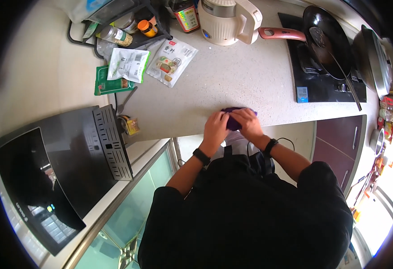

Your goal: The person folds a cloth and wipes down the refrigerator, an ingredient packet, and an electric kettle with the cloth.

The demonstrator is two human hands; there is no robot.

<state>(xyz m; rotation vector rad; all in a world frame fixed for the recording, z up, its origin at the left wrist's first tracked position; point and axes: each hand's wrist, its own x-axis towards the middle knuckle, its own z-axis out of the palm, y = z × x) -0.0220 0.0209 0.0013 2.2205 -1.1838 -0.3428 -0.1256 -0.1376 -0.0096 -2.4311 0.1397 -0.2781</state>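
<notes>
A bunched dark purple cloth [233,123] lies at the front edge of the speckled countertop [216,84]. My left hand [217,126] grips its left side, and my right hand [248,123] holds it from the right, the fingers of both hands close together over it. Part of the cloth is hidden beneath the fingers. Both wrists wear a black band. Beyond the hands, a white seasoning packet [172,62] lies on the counter, beside a smaller white and green packet [128,65] that overlaps a green packet [112,80].
A cream electric kettle [219,27] and a dark sauce bottle [185,16] stand at the back. To the right, a wok [331,40] with a ladle in it rests on the black cooktop [324,90]. A black appliance [72,148] stands at left; jars fill a rack behind the packets.
</notes>
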